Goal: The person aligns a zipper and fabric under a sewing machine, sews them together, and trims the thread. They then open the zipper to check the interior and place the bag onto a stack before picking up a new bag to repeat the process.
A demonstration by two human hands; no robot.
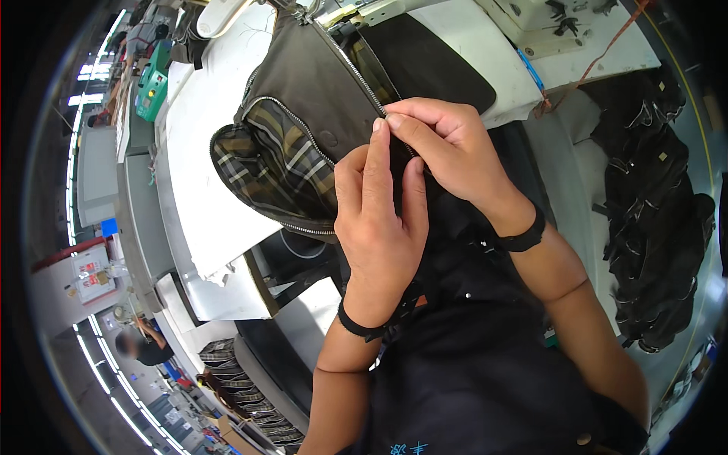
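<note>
Where the white tabletop (193, 163) spread to the near left of the sewing machine (383, 9), the plaid lining (265, 133) of the dark bag (303, 76) gaped open. Rightward, the zipper (365, 83) lay on the near side of the sewing machine, its long axis slanting away from it, down and to the right, straight to the fingers. Below the sewing machine, the left hand (379, 220) had its forefinger tip against the zipper, thumb apart; whether cloth sat between them could not be told. The right hand (466, 155), about equally near, pinched the zipper narrowly between thumb and forefinger. A dark flap (432, 68) lay right of the sewing machine. The sewing machine's top was cut off, the hands covered part of the zipper's lower run, and no slider could be made out.
</note>
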